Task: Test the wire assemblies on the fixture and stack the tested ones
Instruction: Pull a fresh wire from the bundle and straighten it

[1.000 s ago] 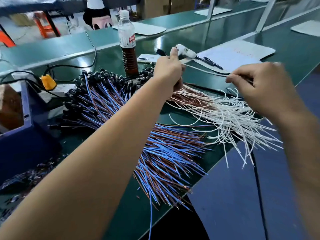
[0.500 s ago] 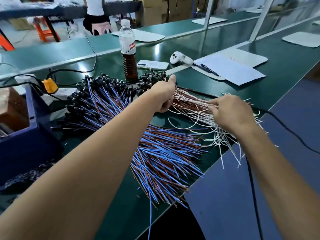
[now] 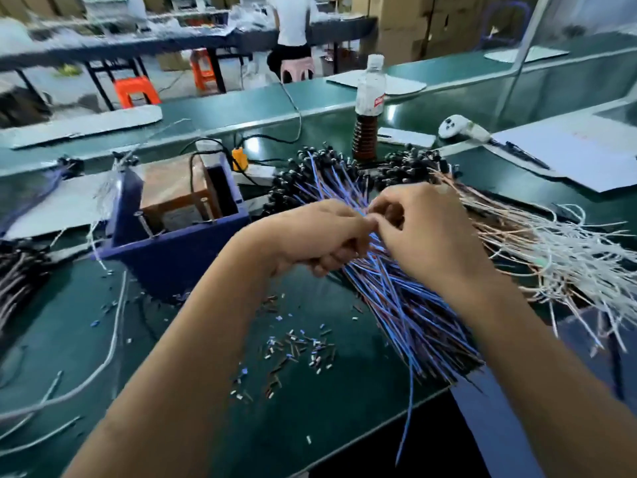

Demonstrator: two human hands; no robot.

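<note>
Nearest the camera, snipped bits of wire insulation lie scattered on the green bench top. Just beyond, both hands meet over the fan of blue and brown wire assemblies. The left hand is curled, fingertips pinching wires at the top of the bundle; the right hand is curled too, thumb and forefinger pinching at the same spot, touching the left. What exactly sits between the fingers is too blurred to tell. To the right, a white and tan wire pile. To the left, a blue bin holding a wooden block. Further back, black connector ends and a bottle of dark liquid.
</note>
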